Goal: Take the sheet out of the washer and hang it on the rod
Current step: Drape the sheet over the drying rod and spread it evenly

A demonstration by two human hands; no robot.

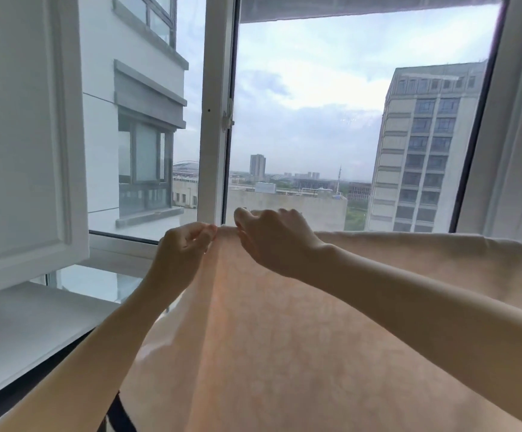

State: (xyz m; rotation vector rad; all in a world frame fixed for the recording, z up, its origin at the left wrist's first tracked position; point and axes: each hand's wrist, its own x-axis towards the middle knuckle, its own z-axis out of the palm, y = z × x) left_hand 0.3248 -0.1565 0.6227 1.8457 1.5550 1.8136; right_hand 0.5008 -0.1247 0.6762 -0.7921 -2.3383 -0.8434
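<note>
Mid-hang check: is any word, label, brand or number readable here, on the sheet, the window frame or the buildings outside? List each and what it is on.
No text can be read anywhere in this view.
sheet: no tag or lettering shows, including along the top edge that the left hand and right hand grip.
window frame: no marking visible.
buildings: any signs are too distant and blurred to read.

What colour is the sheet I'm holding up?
The sheet is pale peach, faintly mottled; the head view shows it.
</note>
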